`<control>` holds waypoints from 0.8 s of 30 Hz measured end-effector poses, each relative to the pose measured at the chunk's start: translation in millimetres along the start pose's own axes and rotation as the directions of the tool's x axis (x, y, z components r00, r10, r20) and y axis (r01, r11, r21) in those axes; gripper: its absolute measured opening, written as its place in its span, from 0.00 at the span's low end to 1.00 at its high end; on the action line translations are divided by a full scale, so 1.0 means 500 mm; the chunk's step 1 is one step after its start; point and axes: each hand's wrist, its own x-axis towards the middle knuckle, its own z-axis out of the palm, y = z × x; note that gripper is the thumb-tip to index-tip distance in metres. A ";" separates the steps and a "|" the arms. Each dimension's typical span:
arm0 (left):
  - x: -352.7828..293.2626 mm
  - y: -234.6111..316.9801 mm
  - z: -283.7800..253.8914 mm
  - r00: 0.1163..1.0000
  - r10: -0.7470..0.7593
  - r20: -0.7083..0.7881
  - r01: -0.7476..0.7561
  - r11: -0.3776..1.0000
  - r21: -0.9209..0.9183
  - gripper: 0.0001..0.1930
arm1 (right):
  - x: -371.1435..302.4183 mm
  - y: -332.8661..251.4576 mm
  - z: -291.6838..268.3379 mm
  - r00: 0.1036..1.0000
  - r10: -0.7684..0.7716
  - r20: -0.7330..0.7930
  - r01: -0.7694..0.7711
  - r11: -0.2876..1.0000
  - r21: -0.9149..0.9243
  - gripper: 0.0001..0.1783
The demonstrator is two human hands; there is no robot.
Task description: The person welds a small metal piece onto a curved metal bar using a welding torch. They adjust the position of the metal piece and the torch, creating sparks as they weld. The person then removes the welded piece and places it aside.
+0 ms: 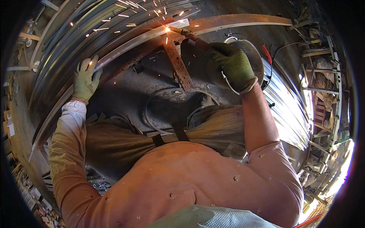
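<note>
My right hand (234, 66), in a green work glove, is closed around the handle of a welding torch (194, 38). The torch tip meets a bright glowing point where a grey metal bar (131, 44) lies along a rusty steel frame (232, 19). A short rusty crosspiece (178, 64) runs from that joint toward me. Orange sparks fly up and to the left. Also gloved in green, my left hand (85, 80) grips the grey bar farther left, its fingers laid over the bar and its thumb on the near side.
Many long metal strips (61, 57) lie beyond the bar at the left. Bright metal strips (289, 110) stretch along the right. A round disc-like object (253, 57) sits under my right hand, near a red handle (267, 54). A cable (146, 110) loops before my knees. Cluttered racks (323, 91) stand far right.
</note>
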 end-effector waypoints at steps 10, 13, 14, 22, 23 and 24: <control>0.001 0.001 0.000 1.000 -0.002 -0.001 0.002 1.000 0.030 0.31 | 0.009 0.019 -0.004 0.999 -0.037 -0.006 0.037 0.999 -0.015 0.19; -0.003 0.001 0.000 1.000 0.011 -0.026 -0.010 0.998 0.059 0.30 | 0.000 -0.003 0.008 0.999 -0.026 -0.038 0.025 0.999 -0.024 0.16; -0.004 0.002 0.000 0.999 0.015 -0.036 -0.013 0.997 0.071 0.30 | -0.003 -0.014 0.011 0.999 0.003 -0.042 -0.002 1.000 0.018 0.16; -0.005 -0.009 0.007 1.000 -0.008 -0.007 0.009 0.999 0.040 0.33 | 0.003 -0.010 0.004 0.998 0.062 0.007 -0.062 0.992 0.109 0.20; -0.003 -0.009 0.009 1.000 -0.009 -0.005 0.009 0.999 0.032 0.33 | -0.002 -0.003 0.004 0.996 -0.081 -0.032 0.082 0.996 0.044 0.19; -0.002 -0.009 0.010 1.000 -0.009 -0.003 0.009 1.000 0.023 0.33 | -0.003 0.000 0.002 0.998 -0.058 -0.022 0.059 0.996 0.061 0.19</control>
